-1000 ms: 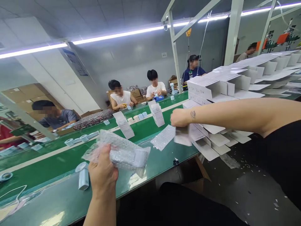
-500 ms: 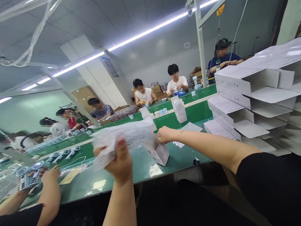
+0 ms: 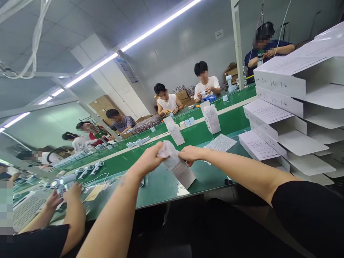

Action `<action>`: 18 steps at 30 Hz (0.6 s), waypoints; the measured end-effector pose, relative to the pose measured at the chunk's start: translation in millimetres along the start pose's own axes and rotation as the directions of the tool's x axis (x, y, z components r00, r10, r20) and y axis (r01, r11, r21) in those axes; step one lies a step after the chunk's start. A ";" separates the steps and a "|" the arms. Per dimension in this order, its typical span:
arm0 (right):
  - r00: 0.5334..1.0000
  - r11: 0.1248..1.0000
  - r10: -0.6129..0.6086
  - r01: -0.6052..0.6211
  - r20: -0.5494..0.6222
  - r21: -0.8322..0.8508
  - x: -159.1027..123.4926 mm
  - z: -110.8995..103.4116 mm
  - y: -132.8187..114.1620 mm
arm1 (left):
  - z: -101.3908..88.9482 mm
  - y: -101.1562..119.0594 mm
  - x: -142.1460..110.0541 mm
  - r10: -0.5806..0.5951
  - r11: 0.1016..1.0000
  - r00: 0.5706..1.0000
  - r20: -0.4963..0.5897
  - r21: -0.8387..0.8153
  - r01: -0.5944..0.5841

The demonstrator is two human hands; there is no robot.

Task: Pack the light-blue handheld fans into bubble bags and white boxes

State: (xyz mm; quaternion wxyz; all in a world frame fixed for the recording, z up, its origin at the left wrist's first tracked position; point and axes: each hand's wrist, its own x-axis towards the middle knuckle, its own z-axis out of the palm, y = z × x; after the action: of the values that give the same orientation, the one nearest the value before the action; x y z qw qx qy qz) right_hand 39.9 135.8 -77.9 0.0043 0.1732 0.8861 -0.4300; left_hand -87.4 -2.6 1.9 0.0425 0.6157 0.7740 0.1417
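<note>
A white printed carton point(image 3: 183, 174) stands tilted on the green table in front of me. My left hand point(image 3: 151, 157) is closed on a bubble-wrapped package point(image 3: 169, 147), whose lower part is inside the carton's open top. What is inside the wrap cannot be made out. At the carton's upper right edge, my right hand point(image 3: 191, 154) grips the box with bent fingers. A flat bubble-wrap sheet point(image 3: 220, 142) lies behind my right forearm.
Open white cartons point(image 3: 264, 113) are stacked high at the right. Two more cartons, one here point(image 3: 211, 118), stand on the green ledge. At left, a co-worker's hands point(image 3: 66, 195) hold a light-blue device near several others point(image 3: 88, 169). Other people sit across the line.
My left hand has brought the bubble-wrapped package rightward and down from the air into the carton's top. My right hand stays at the carton. The whole view has shifted slightly.
</note>
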 end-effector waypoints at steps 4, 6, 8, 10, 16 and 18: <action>0.999 0.998 -0.037 0.039 -0.026 0.058 -10.8 0.4 13.6 | 36.4 -4.0 2.6 0.042 0.989 0.975 -0.219 0.149 -0.009; 0.994 0.986 -0.105 0.106 -0.012 0.133 -15.6 3.9 24.9 | 48.8 -3.6 -3.6 0.014 0.980 0.946 -0.325 0.192 0.051; 0.982 0.957 -0.186 0.181 0.003 0.227 -15.5 10.4 36.7 | 57.4 0.7 -10.7 0.020 0.951 0.975 -0.222 0.304 0.050; 0.964 0.926 -0.267 0.251 0.019 0.282 -9.3 19.0 45.8 | 61.7 7.1 -16.6 0.002 0.912 0.999 -0.051 0.410 0.019; 0.938 0.906 -0.337 0.302 0.075 0.295 21.6 35.8 47.9 | 50.9 7.2 -27.9 0.038 0.916 0.997 0.061 0.396 -0.059; 0.936 0.911 -0.347 0.321 0.061 0.257 28.4 36.7 44.7 | 50.2 0.2 -30.6 0.065 0.925 0.998 -0.004 0.376 -0.058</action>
State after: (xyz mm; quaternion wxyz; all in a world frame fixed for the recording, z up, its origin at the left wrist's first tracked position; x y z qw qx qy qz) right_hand 21.9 141.8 -139.4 -0.0437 -0.0049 0.8416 -0.5382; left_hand -67.8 -23.7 -49.3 -0.0866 0.6352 0.7674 -0.0027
